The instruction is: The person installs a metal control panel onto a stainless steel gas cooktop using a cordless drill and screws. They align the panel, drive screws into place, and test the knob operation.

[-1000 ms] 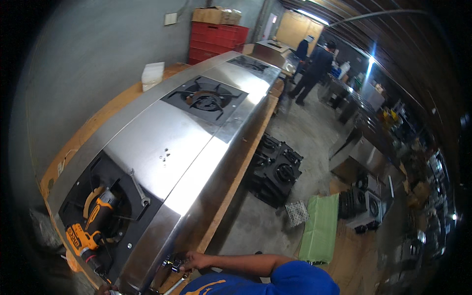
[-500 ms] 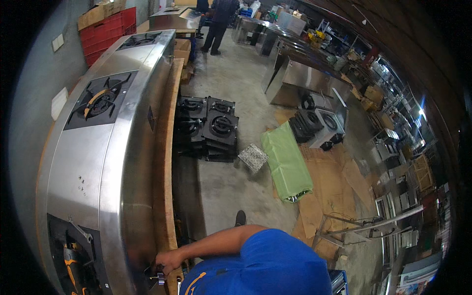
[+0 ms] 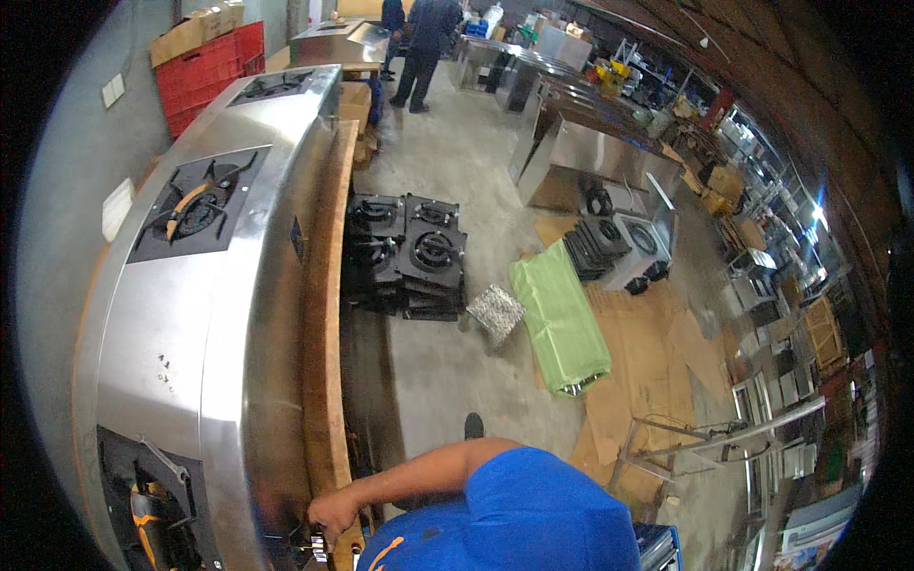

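Note:
My right hand (image 3: 333,512) reaches left across my body to the front of a long stainless steel stove counter (image 3: 171,314). Its fingers are closed near a small shiny metal part (image 3: 318,546) at the counter's front side, beside a wooden edge (image 3: 333,285). What the fingers grip is too small and dark to make out. No part of my left hand shows. On the counter's near burner plate lie an open-ended wrench (image 3: 169,461) and a black and orange power tool (image 3: 150,521). A few small loose pieces (image 3: 165,371) rest on the steel top.
Stacked black burner units (image 3: 433,249) sit on the floor beside the counter. Farther right are a patterned metal stool (image 3: 496,309), a long green-wrapped package (image 3: 562,319), flat cardboard (image 3: 628,352) and a metal frame (image 3: 705,443). Two people (image 3: 419,57) stand at the back.
The view has shifted slightly, so the scene sits a little to the right. My right hand stays at the counter's front, and the shiny part beside it shows at a different angle.

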Tool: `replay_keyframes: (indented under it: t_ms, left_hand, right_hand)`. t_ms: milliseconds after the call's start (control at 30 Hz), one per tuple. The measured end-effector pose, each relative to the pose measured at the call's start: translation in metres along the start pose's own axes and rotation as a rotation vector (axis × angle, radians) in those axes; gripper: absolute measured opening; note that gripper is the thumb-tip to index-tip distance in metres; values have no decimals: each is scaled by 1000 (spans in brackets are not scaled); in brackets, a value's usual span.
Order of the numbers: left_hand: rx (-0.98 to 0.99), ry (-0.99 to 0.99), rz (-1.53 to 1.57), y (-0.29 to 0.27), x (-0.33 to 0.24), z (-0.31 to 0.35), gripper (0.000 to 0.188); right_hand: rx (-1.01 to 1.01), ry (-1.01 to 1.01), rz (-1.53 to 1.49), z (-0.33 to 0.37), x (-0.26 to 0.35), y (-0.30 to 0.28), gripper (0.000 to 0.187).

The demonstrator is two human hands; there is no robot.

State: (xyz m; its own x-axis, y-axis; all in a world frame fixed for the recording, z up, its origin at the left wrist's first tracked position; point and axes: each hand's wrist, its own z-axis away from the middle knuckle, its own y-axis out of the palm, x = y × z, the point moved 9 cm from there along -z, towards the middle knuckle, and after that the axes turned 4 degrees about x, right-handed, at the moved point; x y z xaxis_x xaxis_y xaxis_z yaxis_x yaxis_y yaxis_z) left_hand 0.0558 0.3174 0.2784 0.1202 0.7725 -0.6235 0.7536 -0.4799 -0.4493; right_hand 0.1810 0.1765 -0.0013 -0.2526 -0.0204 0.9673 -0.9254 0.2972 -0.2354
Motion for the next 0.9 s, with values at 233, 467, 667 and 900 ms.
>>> replay_keyframes:
  t_ms: [233, 467, 667, 900]
  left_hand:
    - [-58, -17, -22, -28, 3, 15, 73]
    - [-75, -58, -48, -42, 6, 30, 74]
    - [-73, -81, -69, -49, 8, 36, 74]
    - [-96, -16, -87, -52, 7, 39, 75]
  right_hand:
    - [112, -110, 259, 6, 38, -4, 37]
    - [28, -94, 160, 14, 61, -20, 44]
    - [-84, -280, -41, 13, 46, -17, 43]
    - [-58, -200, 134, 17, 39, -14, 43]
